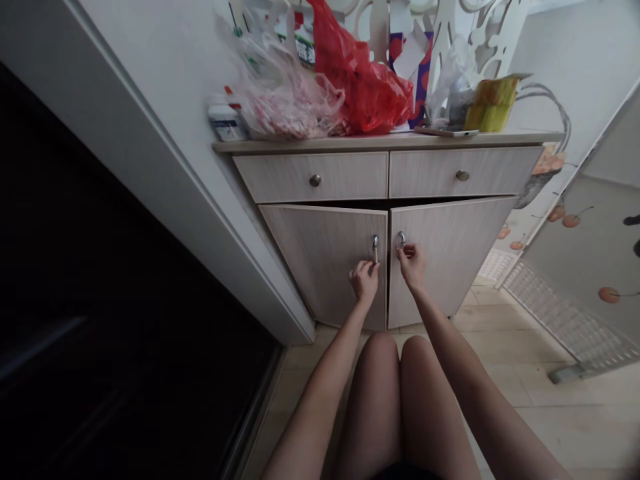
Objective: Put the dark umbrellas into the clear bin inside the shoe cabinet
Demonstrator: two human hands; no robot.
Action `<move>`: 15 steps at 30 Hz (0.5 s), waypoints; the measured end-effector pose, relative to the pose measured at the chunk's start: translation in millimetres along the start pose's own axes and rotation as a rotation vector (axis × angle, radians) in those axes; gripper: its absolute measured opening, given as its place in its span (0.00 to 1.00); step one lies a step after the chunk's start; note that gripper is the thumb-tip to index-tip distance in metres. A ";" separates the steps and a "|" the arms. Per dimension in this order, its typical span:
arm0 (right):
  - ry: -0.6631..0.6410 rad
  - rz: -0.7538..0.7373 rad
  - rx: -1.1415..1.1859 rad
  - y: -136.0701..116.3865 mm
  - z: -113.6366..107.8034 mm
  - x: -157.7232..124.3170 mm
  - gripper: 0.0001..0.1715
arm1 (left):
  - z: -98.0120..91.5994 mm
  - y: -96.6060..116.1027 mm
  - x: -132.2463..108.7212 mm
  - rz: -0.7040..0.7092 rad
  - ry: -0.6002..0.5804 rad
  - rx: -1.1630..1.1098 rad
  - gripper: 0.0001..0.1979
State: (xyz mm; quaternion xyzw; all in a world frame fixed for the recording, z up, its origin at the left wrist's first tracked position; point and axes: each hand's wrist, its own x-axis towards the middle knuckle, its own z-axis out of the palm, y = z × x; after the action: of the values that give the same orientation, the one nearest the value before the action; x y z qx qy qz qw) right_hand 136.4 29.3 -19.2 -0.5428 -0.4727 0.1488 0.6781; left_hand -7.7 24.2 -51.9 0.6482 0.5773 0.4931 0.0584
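Observation:
Two pale wood-grain doors of a low cabinet stand slightly ajar, with a dark gap along their top edges. On the left door (320,260), my left hand (365,280) pinches the lower end of a metal door handle (375,248). My right hand (413,265) has its fingers closed around the matching door handle (401,237) on the right door (450,260); only the top of that handle shows. Both hands are close together, either side of the seam between the doors.
Above the doors are two drawers with round knobs (315,181). The cabinet top (400,141) carries a clear plastic bag (290,100), a red plastic bag (365,87), a white tub (226,123), a phone-like slab (447,132) and a yellow package (493,105). My knees (383,353) are just below the doors.

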 end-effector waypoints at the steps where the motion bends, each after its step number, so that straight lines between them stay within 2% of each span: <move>1: -0.003 -0.006 -0.009 1.2 2.5 2.3 0.27 | 1.8 1.3 3.0 -0.001 -0.011 0.010 0.08; 15: -0.018 -0.082 -0.077 10.0 23.0 27.3 0.29 | 21.1 8.9 34.2 -0.034 -0.081 0.115 0.10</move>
State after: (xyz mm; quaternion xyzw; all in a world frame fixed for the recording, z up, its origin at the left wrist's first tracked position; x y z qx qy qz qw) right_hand 135.0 66.3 -15.7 -0.5474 -0.5061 0.1075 0.6578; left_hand 8.1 59.3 -37.3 0.6600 0.6127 0.4315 0.0525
